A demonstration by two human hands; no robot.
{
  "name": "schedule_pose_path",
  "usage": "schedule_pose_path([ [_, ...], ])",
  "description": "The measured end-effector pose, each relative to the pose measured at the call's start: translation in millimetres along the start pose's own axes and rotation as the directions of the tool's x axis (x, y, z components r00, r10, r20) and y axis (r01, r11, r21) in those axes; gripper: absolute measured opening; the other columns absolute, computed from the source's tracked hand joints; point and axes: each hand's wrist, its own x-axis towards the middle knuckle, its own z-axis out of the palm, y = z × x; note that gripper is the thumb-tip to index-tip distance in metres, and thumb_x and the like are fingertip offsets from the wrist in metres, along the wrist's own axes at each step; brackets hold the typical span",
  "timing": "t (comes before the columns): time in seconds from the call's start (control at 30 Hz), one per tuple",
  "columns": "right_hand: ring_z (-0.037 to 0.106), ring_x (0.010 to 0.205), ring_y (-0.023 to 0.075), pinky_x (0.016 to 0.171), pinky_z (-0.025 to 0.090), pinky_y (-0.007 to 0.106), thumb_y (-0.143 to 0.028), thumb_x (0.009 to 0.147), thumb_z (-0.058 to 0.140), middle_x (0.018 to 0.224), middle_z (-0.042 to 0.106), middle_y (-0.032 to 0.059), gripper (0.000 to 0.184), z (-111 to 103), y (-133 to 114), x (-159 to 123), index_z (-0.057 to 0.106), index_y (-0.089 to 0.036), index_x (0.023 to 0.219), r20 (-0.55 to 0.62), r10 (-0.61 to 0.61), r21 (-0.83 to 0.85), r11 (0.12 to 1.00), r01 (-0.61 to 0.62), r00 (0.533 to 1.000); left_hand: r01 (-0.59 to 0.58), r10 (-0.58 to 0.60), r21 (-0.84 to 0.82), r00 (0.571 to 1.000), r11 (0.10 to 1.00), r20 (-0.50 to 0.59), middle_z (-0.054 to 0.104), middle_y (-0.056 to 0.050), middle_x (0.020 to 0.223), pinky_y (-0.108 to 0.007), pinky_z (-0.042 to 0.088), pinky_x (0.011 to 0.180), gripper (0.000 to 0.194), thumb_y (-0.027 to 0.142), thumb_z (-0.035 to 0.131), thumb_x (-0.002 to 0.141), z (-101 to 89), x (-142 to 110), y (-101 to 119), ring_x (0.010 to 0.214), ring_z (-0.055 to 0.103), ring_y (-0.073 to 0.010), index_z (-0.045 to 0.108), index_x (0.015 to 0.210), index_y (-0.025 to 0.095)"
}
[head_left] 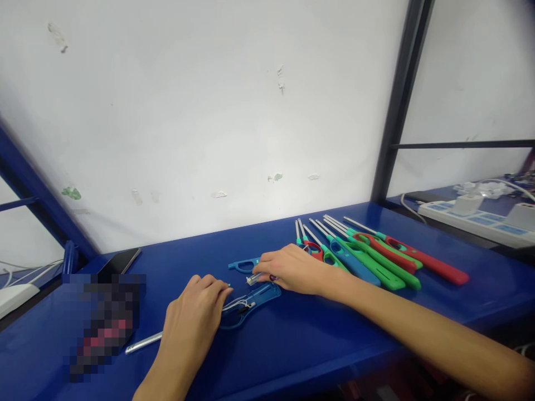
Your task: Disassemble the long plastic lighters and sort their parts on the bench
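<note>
An opened gas lighter lies before me, its blue half shell (pixel 270 292) holding white wires (pixel 238 303) and small parts. Its metal tube (pixel 144 341) sticks out to the left beneath my left hand (pixel 196 303). That hand is closed in a pinch, with a small teal piece (pixel 229 285) at its fingertips. My right hand (pixel 288 267) is closed on a clear plastic part with a metal end (pixel 253 278), held just above the shell. The other blue half shell (pixel 240 266) lies behind, partly hidden by my right fingers.
Several red, green and blue lighters (pixel 368 250) lie side by side on the blue table (pixel 326 340) at the right. A phone (pixel 121 262) and a blurred-out dark item (pixel 104 328) are at the left. A white power strip (pixel 476 220) sits beyond the dark post (pixel 397 106).
</note>
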Motion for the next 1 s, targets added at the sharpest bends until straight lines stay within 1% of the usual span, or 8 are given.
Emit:
schedule_pose_path([
  [0.1, 0.07, 0.081, 0.0194, 0.061, 0.033, 0.03, -0.009, 0.103, 0.058, 0.108, 0.078, 0.0048, 0.027, 2.4, 1.9, -0.5, 0.077, -0.021, 0.119, -0.001, -0.007, 0.023, 1.0, 0.007, 1.0, -0.014, 0.015, -0.038, 1.0, 0.999, 0.019, 0.072, -0.004, 0.105, -0.034, 0.044, 0.072, 0.031, 0.03, 0.045, 0.11, -3.6, 1.0, 0.7, 0.105, 0.062, -0.0269, 0.075, 0.105, 0.027],
  [0.2, 0.069, 0.08, 0.0182, 0.062, 0.035, 0.03, -0.005, 0.1, 0.059, 0.114, 0.077, 0.0055, 0.028, -0.2, 2.9, -1.9, 0.076, -0.02, 0.114, -0.015, -0.02, 0.061, 0.998, 0.02, 1.0, -0.09, 0.099, -0.114, 0.992, 0.989, 0.077, 0.072, -0.001, 0.11, -0.034, 0.047, 0.08, 0.031, 0.029, 0.043, 0.11, -8.0, 0.7, 0.5, 0.106, 0.061, -0.0241, 0.074, 0.109, 0.03],
  [0.33, 0.07, 0.088, 0.0179, 0.069, 0.042, 0.028, -0.022, 0.108, 0.062, 0.106, 0.076, 0.0028, 0.015, -8.0, -0.1, -3.7, 0.077, -0.021, 0.108, -0.025, -0.086, 0.154, 0.984, 0.089, 0.996, -0.167, 0.195, -0.204, 0.972, 0.965, 0.128, 0.068, 0.001, 0.109, -0.034, 0.048, 0.083, 0.024, 0.029, 0.049, 0.106, -13.2, -5.1, -0.6, 0.105, 0.061, -0.0221, 0.072, 0.103, 0.033],
  [0.4, 0.07, 0.088, 0.0173, 0.072, 0.044, 0.026, -0.036, 0.107, 0.067, 0.097, 0.076, 0.0004, 0.017, -10.6, -3.4, -3.8, 0.077, -0.022, 0.104, -0.012, -0.13, 0.201, 0.971, 0.129, 0.991, -0.173, 0.205, -0.223, 0.97, 0.959, 0.129, 0.066, 0.0, 0.107, -0.035, 0.047, 0.082, 0.021, 0.028, 0.05, 0.104, -14.1, -8.6, -0.9, 0.104, 0.061, -0.0227, 0.071, 0.101, 0.032],
  [0.5, 0.067, 0.082, 0.0164, 0.068, 0.043, 0.026, -0.046, 0.101, 0.075, 0.088, 0.073, -0.0017, 0.024, -11.5, -8.6, -2.6, 0.078, -0.022, 0.101, 0.032, -0.167, 0.25, 0.956, 0.154, 0.985, -0.176, 0.212, -0.244, 0.969, 0.954, 0.128, 0.065, -0.001, 0.107, -0.038, 0.046, 0.081, 0.021, 0.03, 0.049, 0.103, -13.4, -12.0, -0.7, 0.103, 0.06, -0.024, 0.07, 0.101, 0.032],
  [0.7, 0.063, 0.081, 0.0166, 0.066, 0.039, 0.027, -0.045, 0.098, 0.079, 0.087, 0.069, -0.0017, 0.024, -10.5, -12.4, -0.7, 0.079, -0.022, 0.103, 0.081, -0.157, 0.263, 0.956, 0.131, 0.984, -0.202, 0.253, -0.295, 0.956, 0.934, 0.147, 0.065, -0.001, 0.112, -0.038, 0.047, 0.084, 0.029, 0.031, 0.043, 0.105, -11.6, -14.7, -0.7, 0.106, 0.061, -0.0232, 0.071, 0.113, 0.037],
  [0.83, 0.063, 0.081, 0.017, 0.065, 0.038, 0.027, -0.044, 0.098, 0.079, 0.087, 0.068, -0.0015, 0.024, -10.8, -12.2, -1.4, 0.078, -0.021, 0.104, 0.083, -0.153, 0.259, 0.957, 0.127, 0.985, -0.204, 0.26, -0.316, 0.954, 0.927, 0.148, 0.064, 0.0, 0.113, -0.038, 0.047, 0.084, 0.025, 0.036, 0.046, 0.105, -12.1, -14.4, -0.8, 0.104, 0.061, -0.0228, 0.07, 0.113, 0.037],
  [1.0, 0.063, 0.081, 0.0172, 0.064, 0.037, 0.027, -0.045, 0.098, 0.079, 0.087, 0.068, -0.0016, 0.024, -10.0, -12.1, -1.7, 0.078, -0.022, 0.103, 0.086, -0.149, 0.258, 0.958, 0.122, 0.985, -0.229, 0.289, -0.339, 0.947, 0.912, 0.138, 0.064, 0.001, 0.11, -0.035, 0.045, 0.08, 0.024, 0.033, 0.048, 0.104, -10.1, -10.7, -1.1, 0.103, 0.06, -0.0216, 0.071, 0.107, 0.038],
])
